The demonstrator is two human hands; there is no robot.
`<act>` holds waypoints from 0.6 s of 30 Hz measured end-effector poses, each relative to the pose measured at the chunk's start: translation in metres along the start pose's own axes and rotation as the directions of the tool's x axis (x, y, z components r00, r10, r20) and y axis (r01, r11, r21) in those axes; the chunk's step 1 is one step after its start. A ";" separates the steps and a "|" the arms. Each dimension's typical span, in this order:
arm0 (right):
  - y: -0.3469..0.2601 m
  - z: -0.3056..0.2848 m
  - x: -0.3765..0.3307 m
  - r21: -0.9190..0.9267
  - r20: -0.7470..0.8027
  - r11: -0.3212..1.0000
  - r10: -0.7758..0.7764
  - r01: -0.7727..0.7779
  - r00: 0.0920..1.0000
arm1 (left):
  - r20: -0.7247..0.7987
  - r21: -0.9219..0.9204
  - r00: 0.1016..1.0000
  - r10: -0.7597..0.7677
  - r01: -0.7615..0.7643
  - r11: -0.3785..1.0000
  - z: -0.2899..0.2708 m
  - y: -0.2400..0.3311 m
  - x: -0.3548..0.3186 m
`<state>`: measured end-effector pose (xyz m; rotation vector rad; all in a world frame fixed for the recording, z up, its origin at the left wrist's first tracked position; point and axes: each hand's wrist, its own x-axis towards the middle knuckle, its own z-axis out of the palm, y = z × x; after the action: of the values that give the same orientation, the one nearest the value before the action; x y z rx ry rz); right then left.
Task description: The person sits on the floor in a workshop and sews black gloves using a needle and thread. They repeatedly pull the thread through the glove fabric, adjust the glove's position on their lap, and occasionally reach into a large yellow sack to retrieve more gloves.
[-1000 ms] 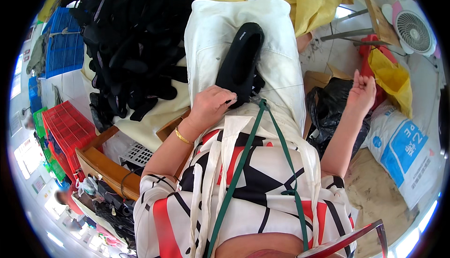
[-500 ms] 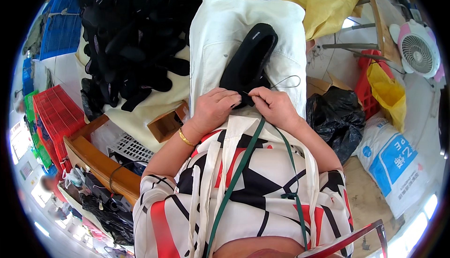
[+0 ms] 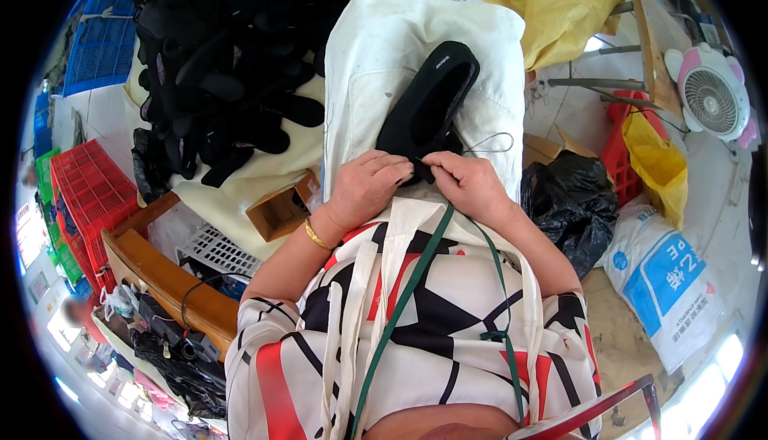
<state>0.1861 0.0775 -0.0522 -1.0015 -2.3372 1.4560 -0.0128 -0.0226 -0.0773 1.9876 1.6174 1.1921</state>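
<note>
A black cloth slipper (image 3: 410,110) lies on the white cloth (image 3: 360,48) over my lap, its toe pointing away and to the right, its near end between my hands. My left hand (image 3: 370,182) is closed on the left side of that near end. On the other side my right hand (image 3: 464,180) pinches the dark edge with thumb and forefinger. Whether something small and thin is also in that pinch, I cannot make out. A thin dark loop, like thread or wire (image 3: 498,134), curves out over the cloth beside my right hand.
A heap of black slippers (image 3: 216,64) lies at the far left on pale cloth. Nearer are a small cardboard box (image 3: 280,208), a wooden drawer (image 3: 160,268) and a red crate (image 3: 92,192). To the right are a black plastic bag (image 3: 572,204), a white sack (image 3: 660,280) and a fan (image 3: 712,96).
Both hands stay at the slipper's near end with hardly any movement. The slipper's far end has shifted very slightly to the right, and the surroundings have shifted a little in view.
</note>
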 end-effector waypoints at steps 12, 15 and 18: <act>0.008 0.007 0.006 0.192 0.046 0.979 0.057 -0.065 0.997 | -0.019 -0.020 0.999 -0.032 0.032 0.999 0.003 -0.001 -0.004; 0.003 0.008 0.010 0.171 0.065 0.980 0.089 -0.099 0.994 | 0.014 -0.037 0.999 -0.050 0.050 0.998 0.000 0.002 -0.004; 0.005 0.012 0.014 0.104 0.116 0.985 0.124 -0.136 0.986 | 0.000 -0.038 1.000 -0.029 0.029 0.999 0.001 0.001 -0.005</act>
<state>0.1716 0.0797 -0.0652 -1.0883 -2.2712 1.7104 -0.0116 -0.0267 -0.0794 1.9339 1.6060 1.2041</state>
